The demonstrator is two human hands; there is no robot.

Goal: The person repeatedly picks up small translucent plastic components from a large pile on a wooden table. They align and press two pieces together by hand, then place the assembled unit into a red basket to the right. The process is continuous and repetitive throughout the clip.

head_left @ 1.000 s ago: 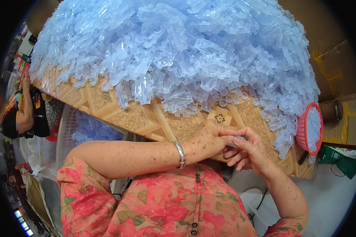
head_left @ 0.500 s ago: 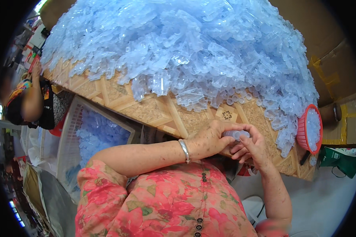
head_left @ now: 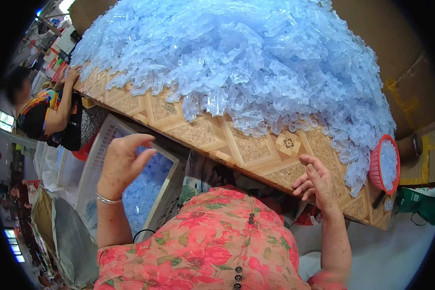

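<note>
My left hand (head_left: 124, 163) is raised over the white plastic crate (head_left: 93, 166) at my left. Its thumb and fingers are parted and nothing shows between them. Small translucent bluish plastic pieces (head_left: 147, 186) lie inside that crate. My right hand (head_left: 316, 182) hovers by the table's front edge, loosely curled with the fingers apart, and I see nothing in it. Beyond it, a large heap of clear bluish plastic parts (head_left: 256, 63) covers much of the wood-patterned table (head_left: 198, 133). Several small round-ended pieces (head_left: 302, 124) lie along the heap's near edge.
A red plastic basket (head_left: 376, 166) holding clear pieces stands at the table's right corner. Beside it are a green bag (head_left: 418, 205) and taped cardboard (head_left: 411, 96). At the far left, another person (head_left: 48, 113) reaches to the table. A grey sack (head_left: 65, 241) stands at lower left.
My left hand has left the right hand and swung left over the crate. The clear plastic pieces between my hands are no longer visible there. My right hand stays near the table edge.
</note>
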